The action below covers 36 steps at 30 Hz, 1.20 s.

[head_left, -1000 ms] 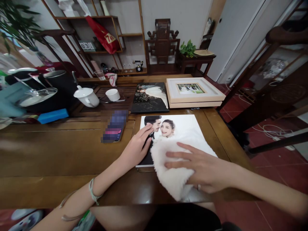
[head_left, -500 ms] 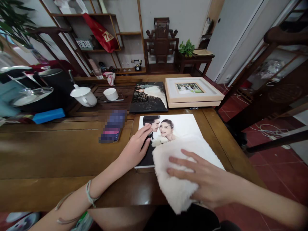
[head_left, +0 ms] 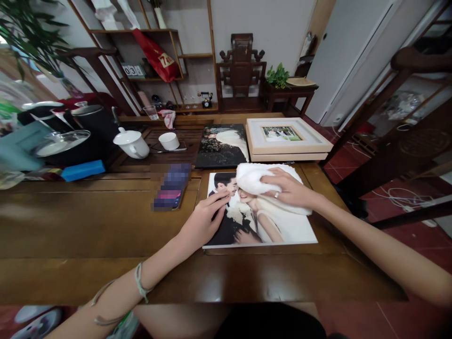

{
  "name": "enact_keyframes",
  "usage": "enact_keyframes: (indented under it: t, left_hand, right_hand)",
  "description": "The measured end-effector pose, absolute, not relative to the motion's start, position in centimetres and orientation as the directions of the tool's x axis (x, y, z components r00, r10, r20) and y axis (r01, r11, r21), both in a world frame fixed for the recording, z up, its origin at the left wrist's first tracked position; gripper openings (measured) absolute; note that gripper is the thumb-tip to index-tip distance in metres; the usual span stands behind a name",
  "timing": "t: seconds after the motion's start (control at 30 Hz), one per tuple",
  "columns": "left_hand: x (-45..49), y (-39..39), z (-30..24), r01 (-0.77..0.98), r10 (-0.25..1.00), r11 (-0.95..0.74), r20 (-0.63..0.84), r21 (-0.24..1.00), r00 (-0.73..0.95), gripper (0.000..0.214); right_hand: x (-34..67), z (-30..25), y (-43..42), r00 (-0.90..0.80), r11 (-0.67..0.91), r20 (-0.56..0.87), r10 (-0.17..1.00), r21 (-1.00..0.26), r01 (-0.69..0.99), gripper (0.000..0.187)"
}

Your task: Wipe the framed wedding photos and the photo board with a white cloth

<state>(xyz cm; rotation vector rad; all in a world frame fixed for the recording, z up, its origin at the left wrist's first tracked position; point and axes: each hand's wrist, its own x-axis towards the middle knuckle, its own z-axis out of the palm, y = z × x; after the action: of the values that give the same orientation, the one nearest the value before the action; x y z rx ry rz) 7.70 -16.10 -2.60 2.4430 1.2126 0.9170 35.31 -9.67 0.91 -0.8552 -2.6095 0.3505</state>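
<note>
A photo panel (head_left: pixel 282 228) with a wedding portrait lies flat on the wooden table before me. My left hand (head_left: pixel 208 214) rests on its left side, fingers stretched out over the dark suit and face. Toward the panel's upper right, my right hand (head_left: pixel 284 188) grips a fluffy white cloth (head_left: pixel 252 176) bunched against the surface. The cloth covers the panel's top right and part of the portrait. A ring shows on a right-hand finger.
Behind the panel lie a dark photo panel (head_left: pixel 222 150) and a wooden picture frame (head_left: pixel 289 150). Leftward are a phone (head_left: pixel 171 188), a lidded white cup (head_left: pixel 130 142), a small white cup (head_left: pixel 168 141), a blue box (head_left: pixel 83 170) and a pot (head_left: pixel 60 148). The table's right edge drops to red tiles.
My right hand has moved the white cloth away from me, from the panel's lower right up to its top, uncovering the lower part. My left hand stays on the left side.
</note>
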Motion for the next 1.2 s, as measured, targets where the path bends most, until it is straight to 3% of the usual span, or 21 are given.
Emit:
enact_keyframes:
  t: [0.37, 0.5, 0.7, 0.87, 0.97, 1.07, 1.2]
  left_hand:
    - [7.7, -15.9, -2.8, 0.607, 0.78, -0.624, 0.437, 0.493, 0.447, 0.03]
    - [7.5, -15.8, -2.7, 0.585, 0.767, -0.641, 0.441, 0.497, 0.465, 0.03]
    - [7.5, -15.9, -2.5, 0.566, 0.759, -0.651, 0.453, 0.505, 0.468, 0.031]
    - [7.7, -16.0, -2.4, 0.569, 0.773, -0.635, 0.439, 0.522, 0.458, 0.033]
    - [7.5, -15.8, -2.3, 0.563, 0.818, -0.574, 0.438, 0.594, 0.372, 0.031]
    - [7.1, -15.4, -2.3, 0.462, 0.907, -0.419, 0.381, 0.782, 0.178, 0.025]
    - [6.7, -15.0, -2.1, 0.261, 0.955, -0.293, 0.296, 0.92, 0.027, 0.02]
  right_hand:
    - [26.5, 3.7, -6.6, -0.882, 0.848, 0.162, 0.443, -0.393, 0.354, 0.018]
    - [28.7, 2.9, -6.9, -0.859, 0.824, 0.138, 0.493, -0.393, 0.409, 0.021]
    - [34.6, 1.5, -8.7, -0.718, 0.711, 0.138, 0.682, -0.352, 0.609, 0.033]
    - [32.9, 2.0, -10.8, -0.717, 0.74, 0.187, 0.672, -0.207, 0.64, 0.025]
    - [30.3, 1.8, -12.4, -0.725, 0.756, 0.216, 0.654, -0.148, 0.638, 0.028]
    - [28.8, 1.4, -15.1, -0.744, 0.772, 0.21, 0.634, -0.122, 0.624, 0.04]
    - [28.0, 1.7, -18.5, -0.867, 0.877, 0.147, 0.477, -0.145, 0.458, 0.039]
